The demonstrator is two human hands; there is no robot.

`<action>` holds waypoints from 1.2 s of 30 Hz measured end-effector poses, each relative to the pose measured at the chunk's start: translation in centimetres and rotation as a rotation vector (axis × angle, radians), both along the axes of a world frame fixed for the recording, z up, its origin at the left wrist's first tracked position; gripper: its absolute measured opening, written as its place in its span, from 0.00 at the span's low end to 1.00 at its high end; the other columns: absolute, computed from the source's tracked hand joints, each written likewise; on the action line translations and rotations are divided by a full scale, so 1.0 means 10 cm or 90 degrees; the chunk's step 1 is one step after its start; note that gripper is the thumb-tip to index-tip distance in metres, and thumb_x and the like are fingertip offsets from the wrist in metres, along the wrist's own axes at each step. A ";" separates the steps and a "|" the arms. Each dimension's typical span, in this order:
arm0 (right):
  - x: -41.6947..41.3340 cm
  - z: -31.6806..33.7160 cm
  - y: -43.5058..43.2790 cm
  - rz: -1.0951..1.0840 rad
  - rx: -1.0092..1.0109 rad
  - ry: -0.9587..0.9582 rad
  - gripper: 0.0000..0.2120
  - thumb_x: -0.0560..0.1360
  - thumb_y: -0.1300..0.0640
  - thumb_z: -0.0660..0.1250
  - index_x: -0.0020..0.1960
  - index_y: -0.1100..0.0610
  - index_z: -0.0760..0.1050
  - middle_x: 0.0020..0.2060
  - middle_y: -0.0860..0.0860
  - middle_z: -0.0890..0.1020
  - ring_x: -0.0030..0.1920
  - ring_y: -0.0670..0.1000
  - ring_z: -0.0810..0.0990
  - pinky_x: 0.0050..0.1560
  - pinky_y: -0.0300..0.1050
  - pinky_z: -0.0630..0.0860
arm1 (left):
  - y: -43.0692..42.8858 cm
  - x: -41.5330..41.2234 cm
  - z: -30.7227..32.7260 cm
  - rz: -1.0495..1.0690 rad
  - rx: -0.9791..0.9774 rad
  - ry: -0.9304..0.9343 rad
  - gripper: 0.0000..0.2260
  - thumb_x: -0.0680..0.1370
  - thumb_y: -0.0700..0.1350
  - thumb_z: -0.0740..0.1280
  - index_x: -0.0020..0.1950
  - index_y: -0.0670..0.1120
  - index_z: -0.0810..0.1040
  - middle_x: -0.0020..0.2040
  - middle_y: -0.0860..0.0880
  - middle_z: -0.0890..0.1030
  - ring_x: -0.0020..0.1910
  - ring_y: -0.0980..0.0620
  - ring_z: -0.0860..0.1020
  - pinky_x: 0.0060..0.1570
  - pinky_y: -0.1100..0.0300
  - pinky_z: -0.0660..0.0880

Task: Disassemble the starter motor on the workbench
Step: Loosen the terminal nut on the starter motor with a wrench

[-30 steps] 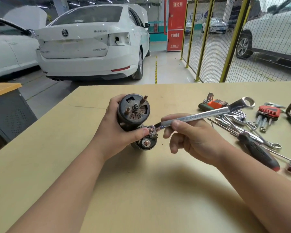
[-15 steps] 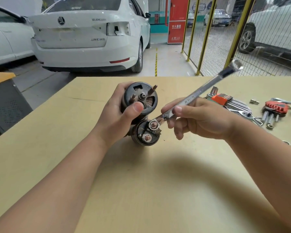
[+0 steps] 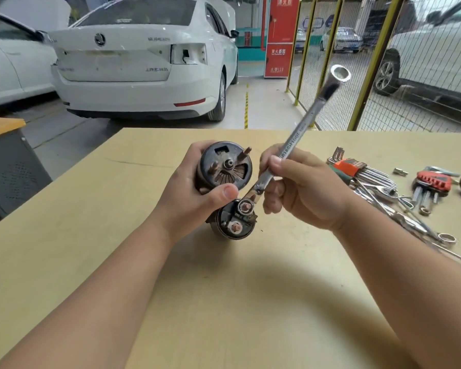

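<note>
Over the middle of the workbench, starter motor (image 3: 225, 166): two dark cylinders, one above the other, end faces toward the camera. The larger upper one shows two studs and a central shaft end. The smaller lower one shows two coppery terminal studs and looks to sit on the bench top.
Left hand (image 3: 192, 198): wraps the upper cylinder from the left, fingers curled out of sight behind it, thumb pressed across its lower front edge.
Wrench (image 3: 298, 134): long, bright, with a ring at each end. The lower ring sits over the upper terminal stud of the small cylinder. The shaft slopes up and to the right, its free ring raised well above the bench.
Right hand (image 3: 304, 190): just right of the motor, clamped on the lower part of the wrench shaft, thumb on top, fingers curled beneath.
Workbench (image 3: 224, 302): pale tan board top, both forearms reaching across it.
Tools at right: an orange-holder hex key set (image 3: 349, 166), a red-holder hex key set (image 3: 434, 181), a small metal fitting (image 3: 400, 171) between them, and loose spanners (image 3: 399, 217) nearer the camera.
Beyond the bench: a white car (image 3: 144, 62) seen from the rear, a red cabinet (image 3: 281, 35), and a yellow mesh fence (image 3: 370, 62) on the right.
</note>
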State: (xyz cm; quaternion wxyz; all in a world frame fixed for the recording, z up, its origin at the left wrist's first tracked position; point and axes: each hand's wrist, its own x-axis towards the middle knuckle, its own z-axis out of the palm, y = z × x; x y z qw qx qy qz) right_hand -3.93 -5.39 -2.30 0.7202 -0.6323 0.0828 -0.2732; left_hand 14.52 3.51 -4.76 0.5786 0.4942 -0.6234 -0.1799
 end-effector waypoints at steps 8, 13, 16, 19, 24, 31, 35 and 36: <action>-0.03 0.03 0.18 -0.029 0.100 -0.125 0.06 0.74 0.56 0.59 0.44 0.58 0.71 0.26 0.53 0.76 0.23 0.53 0.77 0.31 0.43 0.76 | 0.02 0.04 -0.02 0.015 -0.002 -0.013 0.27 0.61 0.58 0.71 0.58 0.60 0.70 0.51 0.62 0.79 0.54 0.56 0.79 0.51 0.64 0.74; -0.26 0.09 -0.01 -0.214 0.100 0.008 0.11 0.78 0.58 0.56 0.39 0.59 0.72 0.23 0.54 0.72 0.21 0.52 0.70 0.25 0.40 0.71 | -0.01 0.01 -0.05 0.058 -0.030 -0.015 0.27 0.59 0.61 0.70 0.57 0.60 0.69 0.48 0.64 0.79 0.49 0.65 0.78 0.48 0.72 0.72; -0.51 -0.16 -0.11 -0.377 -0.170 0.455 0.12 0.79 0.57 0.58 0.39 0.59 0.73 0.25 0.56 0.75 0.23 0.54 0.72 0.26 0.41 0.68 | -0.03 -0.06 -0.04 0.088 -0.051 -0.017 0.26 0.59 0.61 0.69 0.55 0.60 0.69 0.48 0.61 0.78 0.46 0.69 0.77 0.46 0.76 0.70; -0.63 -0.31 -0.20 -0.383 -0.368 0.702 0.13 0.77 0.52 0.59 0.40 0.56 0.77 0.33 0.52 0.78 0.31 0.50 0.75 0.30 0.41 0.67 | -0.10 -0.14 -0.01 0.107 -0.050 -0.028 0.24 0.59 0.61 0.68 0.54 0.60 0.70 0.47 0.61 0.78 0.45 0.70 0.76 0.44 0.78 0.69; -0.59 -0.45 -0.37 -0.447 -0.582 0.814 0.12 0.76 0.48 0.60 0.43 0.56 0.74 0.35 0.51 0.75 0.38 0.55 0.75 0.31 0.42 0.64 | -0.22 -0.25 0.01 0.151 -0.039 -0.059 0.25 0.59 0.60 0.66 0.54 0.56 0.72 0.46 0.62 0.77 0.43 0.72 0.75 0.42 0.79 0.67; -0.73 -0.54 -0.55 -0.606 -0.715 0.858 0.05 0.75 0.60 0.57 0.47 0.55 0.71 0.49 0.56 0.79 0.49 0.60 0.79 0.39 0.46 0.66 | -0.33 -0.32 -0.01 0.195 -0.031 -0.092 0.25 0.59 0.60 0.64 0.55 0.57 0.73 0.47 0.57 0.79 0.49 0.52 0.76 0.47 0.65 0.70; -0.90 -0.54 -0.65 -0.643 -0.695 0.914 0.09 0.74 0.61 0.57 0.50 0.55 0.73 0.51 0.55 0.79 0.50 0.60 0.79 0.40 0.47 0.67 | -0.33 -0.31 -0.03 0.197 -0.051 -0.080 0.22 0.60 0.60 0.65 0.54 0.60 0.72 0.46 0.63 0.78 0.45 0.64 0.76 0.45 0.71 0.69; -0.93 -0.54 -0.67 -0.648 -0.672 0.937 0.10 0.73 0.62 0.56 0.50 0.55 0.74 0.51 0.54 0.79 0.50 0.59 0.79 0.41 0.46 0.67 | -0.32 -0.29 -0.04 0.199 -0.056 -0.074 0.22 0.60 0.60 0.65 0.53 0.60 0.72 0.45 0.63 0.78 0.44 0.68 0.76 0.43 0.73 0.69</action>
